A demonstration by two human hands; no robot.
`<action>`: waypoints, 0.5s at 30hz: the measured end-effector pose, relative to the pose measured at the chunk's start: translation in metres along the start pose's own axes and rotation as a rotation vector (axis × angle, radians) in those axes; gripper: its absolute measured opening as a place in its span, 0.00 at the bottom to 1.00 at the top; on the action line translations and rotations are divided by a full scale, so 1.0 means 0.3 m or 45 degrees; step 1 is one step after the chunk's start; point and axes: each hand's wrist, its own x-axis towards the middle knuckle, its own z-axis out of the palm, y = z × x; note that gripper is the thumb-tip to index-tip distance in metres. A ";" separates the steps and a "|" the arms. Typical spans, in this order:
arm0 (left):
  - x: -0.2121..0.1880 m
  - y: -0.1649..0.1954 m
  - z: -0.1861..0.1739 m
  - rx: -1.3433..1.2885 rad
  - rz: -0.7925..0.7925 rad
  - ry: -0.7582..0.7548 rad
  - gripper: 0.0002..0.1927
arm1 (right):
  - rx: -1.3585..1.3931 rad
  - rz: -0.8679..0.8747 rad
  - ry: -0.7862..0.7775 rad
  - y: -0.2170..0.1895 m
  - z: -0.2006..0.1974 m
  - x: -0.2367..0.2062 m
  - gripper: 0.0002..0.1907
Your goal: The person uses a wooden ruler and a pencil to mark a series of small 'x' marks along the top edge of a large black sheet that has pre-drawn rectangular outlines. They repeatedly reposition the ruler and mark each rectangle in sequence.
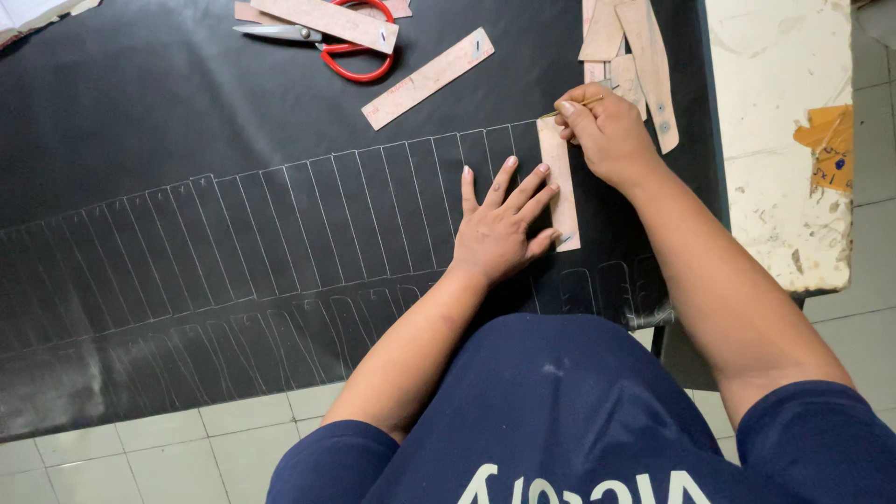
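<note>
- Navy cloth of the person's shirt (560, 411) is seen nearest the camera, above pale floor tiles (140, 448).
- Spread flat with fingers splayed, the left hand (499, 229) is pressed on the black sheet (140, 112); its fingertips pin a tan cardboard strip template (558, 182), and nothing is gripped.
- Closed around a thin yellowish marking stick (574, 107), the right hand (602, 131) is held at the template's top end.
- Two rows of traced strip outlines (280, 224) are already drawn leftward; bare sheet is left to the right, so tracing is judged well advanced.
- Farther off, red-handled scissors (327, 42) and spare strips (429, 79) are laid.
</note>
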 end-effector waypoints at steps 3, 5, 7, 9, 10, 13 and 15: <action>0.000 0.005 0.000 0.010 0.003 0.003 0.34 | -0.297 -0.207 0.075 -0.013 -0.027 -0.012 0.12; 0.001 0.003 -0.002 0.020 0.007 -0.005 0.34 | -0.405 -0.237 0.087 -0.019 -0.041 -0.020 0.11; -0.004 0.004 -0.003 0.009 0.004 0.022 0.34 | -0.500 -0.308 0.121 -0.019 -0.044 -0.036 0.10; -0.008 0.008 0.000 0.004 0.003 0.032 0.34 | -0.583 -0.428 0.176 -0.015 -0.034 -0.050 0.08; -0.009 0.007 0.000 0.007 0.005 0.032 0.34 | -0.582 -0.414 0.180 -0.014 -0.031 -0.052 0.08; -0.014 0.009 0.005 0.022 0.013 0.048 0.33 | -0.589 -0.393 0.189 -0.011 -0.028 -0.070 0.08; -0.019 0.012 0.008 0.024 0.014 0.061 0.33 | -0.606 -0.418 0.187 -0.012 -0.027 -0.089 0.08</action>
